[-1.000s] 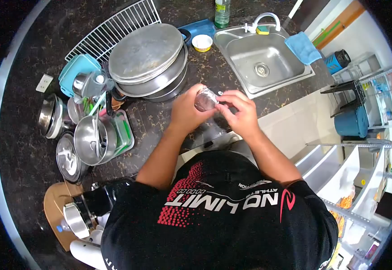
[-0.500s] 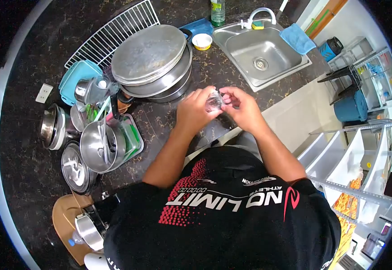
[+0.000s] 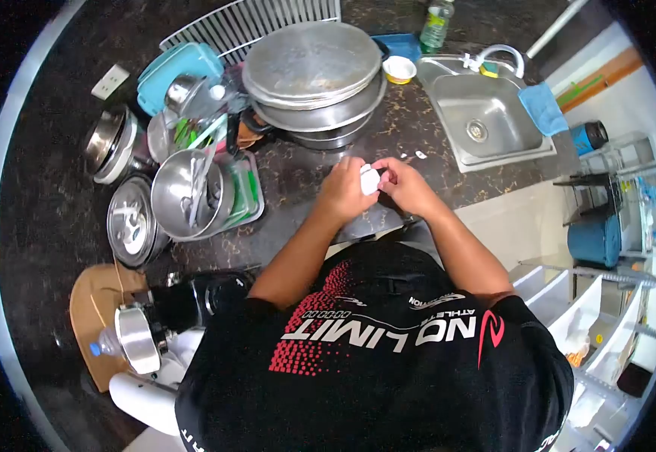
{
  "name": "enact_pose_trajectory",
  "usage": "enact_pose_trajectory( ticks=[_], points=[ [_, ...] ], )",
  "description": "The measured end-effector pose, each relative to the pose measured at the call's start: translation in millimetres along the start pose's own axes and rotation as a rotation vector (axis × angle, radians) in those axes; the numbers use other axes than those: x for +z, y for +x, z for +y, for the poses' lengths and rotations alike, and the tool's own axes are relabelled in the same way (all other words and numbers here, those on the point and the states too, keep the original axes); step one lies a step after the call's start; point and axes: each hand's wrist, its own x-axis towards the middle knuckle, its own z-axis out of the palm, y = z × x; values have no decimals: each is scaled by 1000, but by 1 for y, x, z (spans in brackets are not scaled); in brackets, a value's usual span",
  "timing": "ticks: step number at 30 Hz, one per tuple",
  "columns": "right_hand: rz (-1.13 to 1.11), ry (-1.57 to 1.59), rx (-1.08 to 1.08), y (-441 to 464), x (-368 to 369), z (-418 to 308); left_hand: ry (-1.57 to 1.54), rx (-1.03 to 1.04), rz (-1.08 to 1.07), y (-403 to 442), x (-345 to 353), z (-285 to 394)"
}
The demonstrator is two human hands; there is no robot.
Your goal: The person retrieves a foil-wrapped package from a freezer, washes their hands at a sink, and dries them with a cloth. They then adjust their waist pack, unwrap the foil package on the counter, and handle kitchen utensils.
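Close in front of my body, over the counter edge, my left hand [image 3: 344, 190] is closed around a small white rounded object [image 3: 370, 180]. Its exact kind is not clear, and my fingers hide part of it. My right hand [image 3: 407, 185] is closed in a pinch, with thumb and fingertips at the object's right edge. Small white bits [image 3: 421, 154] lie on the dark counter [image 3: 298, 169] just beyond my right hand.
Stacked metal pans with a lid [image 3: 313, 64] stand ahead, beside a white wire rack [image 3: 249, 26]. A steel bowl with utensils [image 3: 192, 194] sits left. The sink [image 3: 479, 113], a bottle [image 3: 437, 26] and a yellow-white cup [image 3: 399, 69] are to the right.
The view has shifted, so the counter items appear farther right. The thing in my hands looked clear and shiny before and now looks white. White bits now show on the counter.
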Motion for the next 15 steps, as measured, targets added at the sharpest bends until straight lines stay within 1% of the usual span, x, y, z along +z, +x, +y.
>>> enact_pose_trajectory(
  ticks=[4,5,6,7,9,11,12,14,15],
  points=[
    [78,-381,-332,14,38,-36,165,184,180,-14,9,-22],
    [13,-374,-428,20,49,-57,181,152,195,-22,0,-29],
    [-47,-366,-526,28,60,-79,86,73,240,-28,-9,-33],
    [-75,-364,-543,38,73,-95,-11,-1,288,-33,-19,-35],
    [-163,-317,-765,63,103,-124,-210,-138,385,-43,-39,-39],
    [-150,-273,-984,88,136,-153,-97,-373,191,-56,-90,-43],
    [-172,-257,-990,104,156,-161,-87,-395,200,-66,-109,-42],
    [-32,-308,-1099,138,187,-179,-164,-369,354,-80,-139,-41],
    [-43,-301,-1111,151,193,-184,-133,-387,365,-89,-151,-38]
  ],
)
